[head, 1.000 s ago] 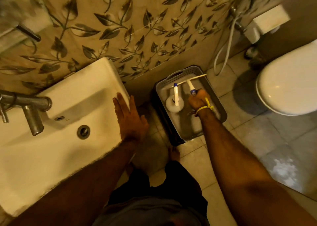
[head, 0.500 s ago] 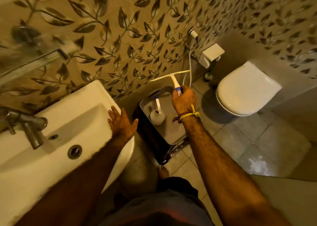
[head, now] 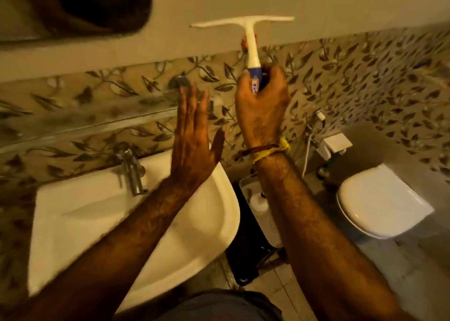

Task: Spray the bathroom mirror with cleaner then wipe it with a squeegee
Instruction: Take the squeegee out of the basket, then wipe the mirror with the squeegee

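Squeegee, white T-shaped plastic (head: 250, 32) — right hand (head: 261, 106) fingers clamped on handle, left hand (head: 192, 140) splayed empty — next needs reaching the dark-framed mirror (head: 80, 6).

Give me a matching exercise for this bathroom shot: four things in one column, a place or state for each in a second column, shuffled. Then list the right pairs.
Things
1. squeegee
2. left hand
3. spray bottle
4. toilet lid

Places or states
A. open and empty, fingers spread, raised over the sink's right side
B. shut down over the bowl
C. gripped by its blue handle in the right hand, blade up against the plain wall
D. standing in the basket on the floor, partly behind the right forearm

Pairs: 1-C, 2-A, 3-D, 4-B
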The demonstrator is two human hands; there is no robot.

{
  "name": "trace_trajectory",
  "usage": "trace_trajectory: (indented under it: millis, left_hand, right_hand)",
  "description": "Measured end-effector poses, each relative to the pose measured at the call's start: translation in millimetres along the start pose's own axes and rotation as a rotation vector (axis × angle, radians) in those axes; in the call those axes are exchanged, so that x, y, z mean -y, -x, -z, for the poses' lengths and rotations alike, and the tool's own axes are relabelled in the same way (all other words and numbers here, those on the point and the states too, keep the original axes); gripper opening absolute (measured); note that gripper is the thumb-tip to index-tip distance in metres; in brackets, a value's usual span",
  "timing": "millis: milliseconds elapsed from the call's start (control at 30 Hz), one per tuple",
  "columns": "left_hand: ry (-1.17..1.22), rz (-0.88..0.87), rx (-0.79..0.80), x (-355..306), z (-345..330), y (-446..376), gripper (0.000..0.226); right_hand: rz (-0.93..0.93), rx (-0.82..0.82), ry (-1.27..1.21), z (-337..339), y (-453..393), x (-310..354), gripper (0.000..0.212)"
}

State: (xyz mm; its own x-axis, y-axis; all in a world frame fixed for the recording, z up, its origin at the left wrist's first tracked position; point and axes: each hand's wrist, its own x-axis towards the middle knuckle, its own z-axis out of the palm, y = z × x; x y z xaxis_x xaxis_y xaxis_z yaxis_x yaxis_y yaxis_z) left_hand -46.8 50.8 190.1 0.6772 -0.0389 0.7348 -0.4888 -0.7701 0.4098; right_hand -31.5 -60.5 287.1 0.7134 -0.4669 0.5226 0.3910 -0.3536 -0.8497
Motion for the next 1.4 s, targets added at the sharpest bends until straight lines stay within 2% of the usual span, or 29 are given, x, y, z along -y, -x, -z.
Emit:
trace_trajectory:
  millis: [200,367,600,800,1033,1200,1267,1333,1400]
  left_hand:
    - [-0.153,-0.093,-0.305,45.0,104.6,-69.3,0.071]
    - [-0.334,-0.142,-0.463,78.8,205.9,-118.7,0.066]
    - [-0.572,-0.132,-0.588,97.9,326.0,-184.7,0.067]
    - [-0.696,-0.108,-0.510,99.7,398.1,-247.1,0.068]
    - [-0.708,-0.052,-0.538,121.3,443.6,-285.6,0.070]
    - [-0.695,-0.021,-0.447,155.4,443.7,-305.1,0.077]
    - [-0.595,-0.031,-0.426,168.2,435.6,-311.8,0.082]
    - [-0.543,-0.037,-0.454,180.3,425.3,-316.9,0.084]
    - [-0.649,-0.048,-0.550,192.5,415.5,-322.0,0.088]
  right_hand:
    - [0.224,0.144,-0.177,-64.1,6.8,99.8,0.019]
    - [0.374,0.217,-0.352,-104.7,10.2,171.1,0.016]
    - [0.528,0.214,-0.474,-148.6,-10.6,248.7,0.016]
    - [0.674,0.287,-0.404,-187.3,-43.3,325.9,0.023]
    - [0.794,0.205,-0.225,-220.3,-75.5,390.0,0.022]
    - [0.885,0.197,-0.087,-245.5,-73.8,398.9,0.045]
    - [0.920,0.150,-0.054,-257.4,-71.9,396.5,0.048]
    - [0.924,0.113,-0.036,-267.4,-71.5,391.9,0.049]
    - [0.931,0.085,0.002,-275.9,-72.6,386.2,0.051]
